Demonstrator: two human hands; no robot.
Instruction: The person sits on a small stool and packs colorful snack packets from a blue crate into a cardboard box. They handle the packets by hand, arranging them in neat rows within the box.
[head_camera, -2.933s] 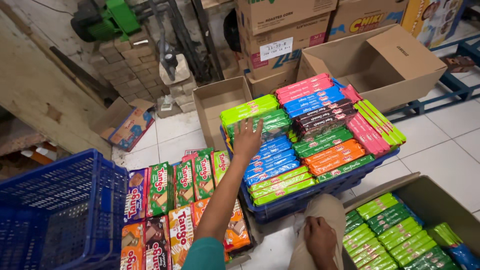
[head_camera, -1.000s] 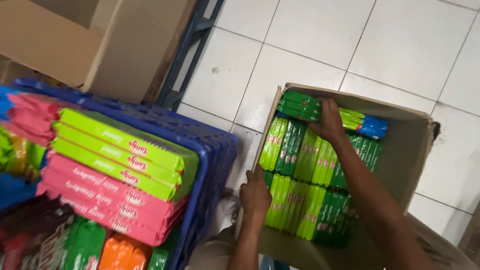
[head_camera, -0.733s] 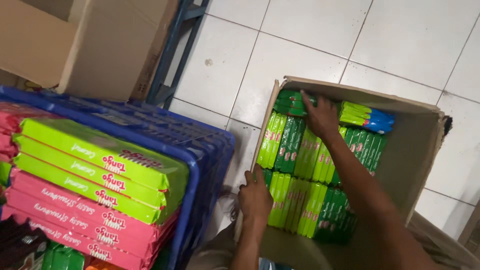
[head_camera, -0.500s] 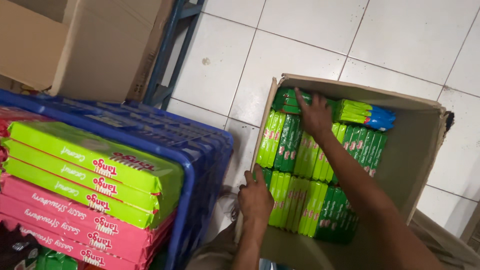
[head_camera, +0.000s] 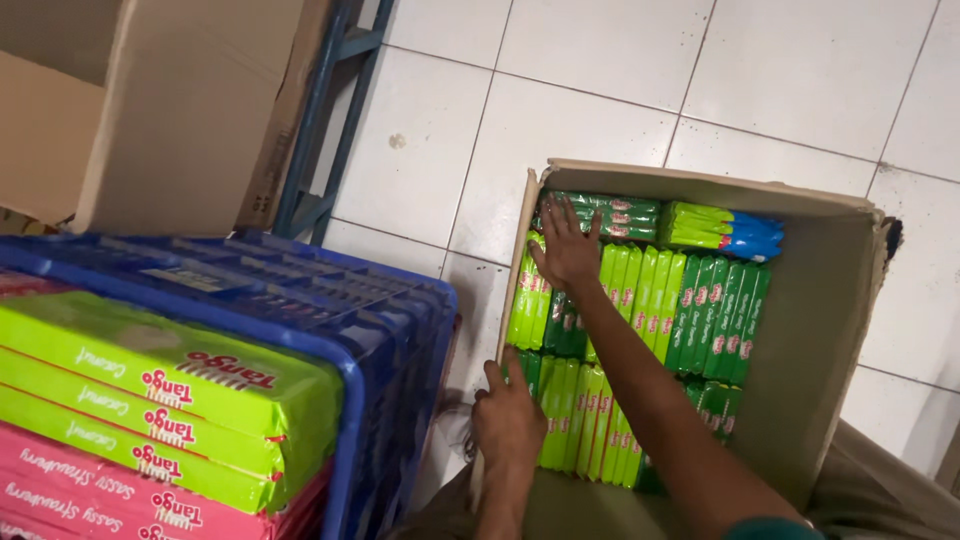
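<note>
An open cardboard box (head_camera: 830, 330) on the tiled floor holds rows of green wafer packs (head_camera: 700, 310) standing on edge. A light green and blue pack (head_camera: 725, 230) lies along its back wall. My right hand (head_camera: 565, 245) reaches into the box's back left part, fingers spread flat on the green packs, holding nothing. My left hand (head_camera: 510, 420) grips the box's left wall near the front corner, thumb over the rim. My right forearm crosses the box diagonally and hides some packs.
A blue plastic crate (head_camera: 400, 330) stands to the left, stacked with lime green packs (head_camera: 170, 390) above pink packs (head_camera: 90, 490). A large cardboard box (head_camera: 190, 110) and a blue metal frame (head_camera: 320, 120) stand at the upper left. White floor tiles (head_camera: 620, 90) lie beyond.
My right hand has slid left along the back row of green packs, away from the blue-tipped pack. My left hand stays on the box's wall. The view has tilted slightly.
</note>
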